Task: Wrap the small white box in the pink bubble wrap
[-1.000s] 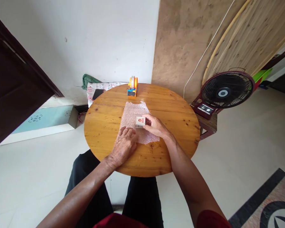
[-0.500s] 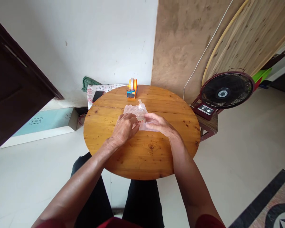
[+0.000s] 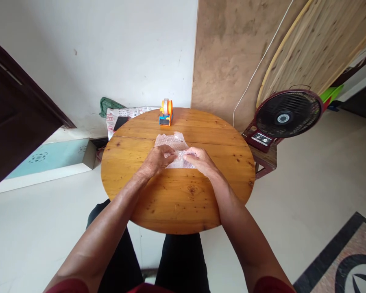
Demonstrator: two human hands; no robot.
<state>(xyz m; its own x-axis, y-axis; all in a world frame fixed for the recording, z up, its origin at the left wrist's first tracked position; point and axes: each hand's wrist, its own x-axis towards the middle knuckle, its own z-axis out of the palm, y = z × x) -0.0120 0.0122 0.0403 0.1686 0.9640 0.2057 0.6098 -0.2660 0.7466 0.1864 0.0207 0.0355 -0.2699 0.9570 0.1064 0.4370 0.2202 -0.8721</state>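
A sheet of clear bubble wrap [image 3: 172,141] lies on the round wooden table [image 3: 183,199], with its near part folded over. My left hand [image 3: 158,158] is at the left side of the fold, fingers curled and thumb pinching the wrap. On the other side my right hand [image 3: 199,158] grips the folded layer between thumb and fingers. Whatever lies under the fold cannot be made out. Behind the wrap, an orange and blue tape dispenser [image 3: 166,112] with a roll of tape stands near the table's far edge.
A dark red fan [image 3: 283,116] stands on a wooden stool [image 3: 264,160] to the right. Behind the table's left edge lies a printed white sack [image 3: 111,122]. A white cord [image 3: 262,63] runs down the wood panel.
The near part of the bubble wrap now covers the spot between my hands where red print showed. My right fingers have closed on the wrap. The view has shifted slightly.
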